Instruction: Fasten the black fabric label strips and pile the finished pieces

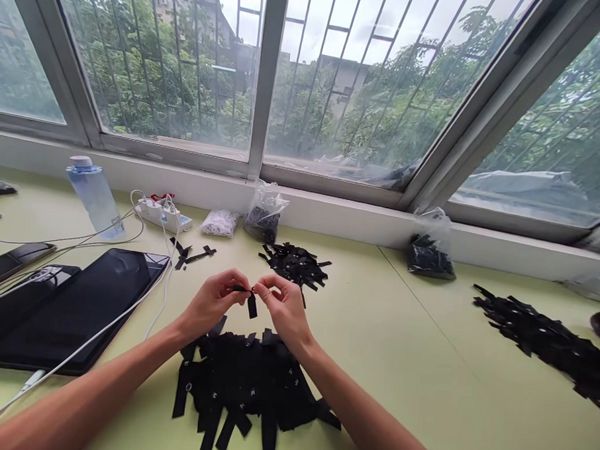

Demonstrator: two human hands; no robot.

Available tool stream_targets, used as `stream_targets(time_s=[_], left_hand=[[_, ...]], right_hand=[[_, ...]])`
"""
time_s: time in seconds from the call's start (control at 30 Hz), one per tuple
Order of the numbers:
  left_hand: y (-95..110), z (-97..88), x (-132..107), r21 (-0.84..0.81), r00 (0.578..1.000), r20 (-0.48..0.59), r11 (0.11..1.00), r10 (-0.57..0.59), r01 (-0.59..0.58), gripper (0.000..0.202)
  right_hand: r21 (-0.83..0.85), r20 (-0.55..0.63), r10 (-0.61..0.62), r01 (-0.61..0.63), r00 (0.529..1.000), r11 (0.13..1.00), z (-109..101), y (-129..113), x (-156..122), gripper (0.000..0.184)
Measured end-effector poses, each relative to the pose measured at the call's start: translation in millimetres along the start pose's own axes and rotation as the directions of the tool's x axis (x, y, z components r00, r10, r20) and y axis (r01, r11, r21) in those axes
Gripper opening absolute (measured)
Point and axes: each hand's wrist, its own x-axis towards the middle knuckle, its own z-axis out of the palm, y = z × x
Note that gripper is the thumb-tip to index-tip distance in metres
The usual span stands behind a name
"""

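My left hand (216,302) and my right hand (282,305) meet above the pale green table (399,335), both pinching one small black fabric strip (251,301) between the fingertips. Its free end hangs down between the hands. Right below my wrists lies a spread pile of black strips (246,385) with small white marks. A second heap of black strips (295,264) lies just beyond my hands.
A black tablet (72,304) with a white cable lies left, beside a water bottle (95,196) and a power strip (164,214). Two plastic bags of black pieces (265,213) (429,250) stand by the window sill. A long heap of black strips (548,339) lies right.
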Motion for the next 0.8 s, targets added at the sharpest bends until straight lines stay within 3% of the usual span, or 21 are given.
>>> stream_targets(time_s=[0.1, 0.27, 0.67, 0.8], left_hand=[[2.1, 0.3, -1.8, 0.135, 0.996, -0.067, 0.989, 0.064, -0.055, 0.004], [2.4, -1.6, -4.4, 0.287, 0.983, -0.082, 0.948, 0.163, -0.134, 0.012], [0.7, 0.0, -6.7, 0.357, 0.958, -0.076, 0.905, 0.275, -0.231, 0.01], [-0.2, 1.9, -8.7, 0.354, 0.951, -0.094, 0.903, 0.295, -0.245, 0.017]], right_hand=[[0.025, -0.001, -0.017, 0.017, 1.0, 1.0, 1.5, 1.3, -0.4, 0.021], [0.055, 0.012, -0.04, 0.039, 0.999, 0.998, 2.9, 0.2, -1.9, 0.024], [0.102, 0.027, -0.075, 0.072, 0.997, 0.992, 2.8, 0.7, -1.8, 0.018], [0.129, 0.04, -0.069, 0.063, 0.997, 0.99, 2.0, 0.0, -0.9, 0.017]])
